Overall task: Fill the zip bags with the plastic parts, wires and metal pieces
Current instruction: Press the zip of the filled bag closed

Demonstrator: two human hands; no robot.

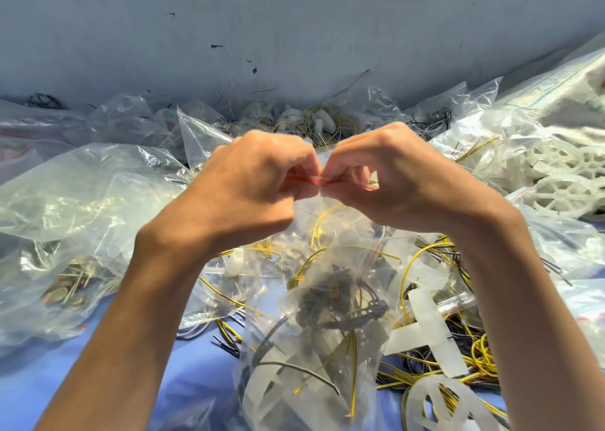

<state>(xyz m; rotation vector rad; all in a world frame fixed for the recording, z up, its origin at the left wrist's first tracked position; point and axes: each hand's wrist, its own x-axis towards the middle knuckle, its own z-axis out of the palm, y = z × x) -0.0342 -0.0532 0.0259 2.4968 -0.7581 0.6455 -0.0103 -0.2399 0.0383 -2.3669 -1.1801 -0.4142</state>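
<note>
Both the left hand (258, 181) and right hand (393, 181) pinch the red seal strip (311, 180) of a clear zip bag (327, 316) hanging beneath them, holding wires and plastic parts. Below lies a blue surface (114, 365); beyond the knuckles, a speckled grey wall (294, 31).

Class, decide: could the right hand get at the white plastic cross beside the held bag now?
Not straight away, probably: the right hand pinches the zip strip of the bag with the left hand. Once freed, likely yes; the white cross lies uncovered beside that forearm.
</note>
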